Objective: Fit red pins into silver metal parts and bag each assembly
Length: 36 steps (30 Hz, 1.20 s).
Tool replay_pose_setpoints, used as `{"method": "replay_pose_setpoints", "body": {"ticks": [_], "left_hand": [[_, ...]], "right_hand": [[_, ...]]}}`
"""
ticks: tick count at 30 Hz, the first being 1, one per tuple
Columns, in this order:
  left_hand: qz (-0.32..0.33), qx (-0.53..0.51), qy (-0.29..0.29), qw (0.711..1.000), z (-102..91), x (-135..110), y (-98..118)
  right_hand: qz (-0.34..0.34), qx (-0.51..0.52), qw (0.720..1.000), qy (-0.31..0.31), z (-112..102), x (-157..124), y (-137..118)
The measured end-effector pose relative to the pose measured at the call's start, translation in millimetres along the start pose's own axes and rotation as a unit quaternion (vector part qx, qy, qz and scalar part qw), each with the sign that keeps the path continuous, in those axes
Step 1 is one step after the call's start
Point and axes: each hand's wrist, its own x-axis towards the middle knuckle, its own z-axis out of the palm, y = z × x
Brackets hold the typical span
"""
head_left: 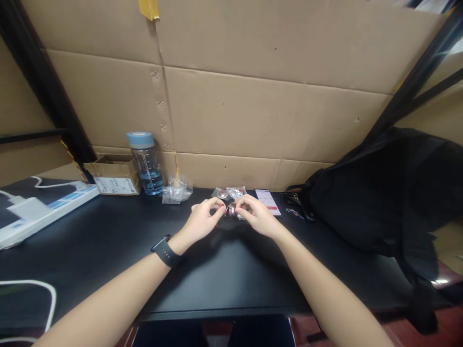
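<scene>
My left hand (203, 219) and my right hand (253, 213) meet over the middle of a black table (108, 241). Both pinch a small shiny silver object (231, 210) between their fingertips; I cannot make out what it is. My left wrist wears a dark band (166, 250). Just behind the hands lie small clear plastic bags (228, 193) with shiny parts in them. A phone (268, 201) with a lit screen lies right of the bags, close to my right hand.
A water bottle with a blue lid (146, 164), a cardboard box (114, 176) and a crumpled clear bag (176, 192) stand at the back left. A white power strip (39, 212) and cable (36, 289) lie left. A black bag (390, 193) fills the right. Cardboard walls (271, 86) stand behind.
</scene>
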Motion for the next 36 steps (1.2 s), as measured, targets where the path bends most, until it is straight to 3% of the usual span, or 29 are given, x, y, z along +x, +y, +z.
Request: {"method": "replay_pose_setpoints", "body": {"ticks": [4,11,16,23,25,27,30,33,36], "left_hand": [[0.012,-0.062,0.008,0.998,4.0,-1,0],[0.026,0.005,0.028,0.999,-0.4,-1,3],[0.029,0.058,0.038,0.997,-1.4,-2,3],[0.067,0.061,0.014,0.996,-4.4,3,3],[0.069,0.022,0.024,0.997,-17.6,11,-6],[0.045,-0.007,0.086,0.995,-41.0,20,-23],[-0.023,0.145,0.157,0.977,-84.8,26,-61],[-0.072,0.291,0.098,0.949,-114.7,22,-97],[-0.104,0.325,0.046,0.939,-119.9,18,-115]], "right_hand": [[0.064,0.161,0.985,0.005,18,-1,-1],[0.122,0.333,0.935,0.014,25,-2,-4],[0.138,0.344,0.929,0.022,24,-2,-3],[0.113,0.274,0.955,0.014,23,-2,5],[0.118,0.258,0.959,0.015,22,-2,5],[0.120,0.244,0.962,0.020,19,-2,5],[0.120,0.232,0.965,0.032,15,-2,4],[0.115,0.225,0.967,0.040,12,-1,5],[0.106,0.207,0.972,0.045,11,-1,9]]}}
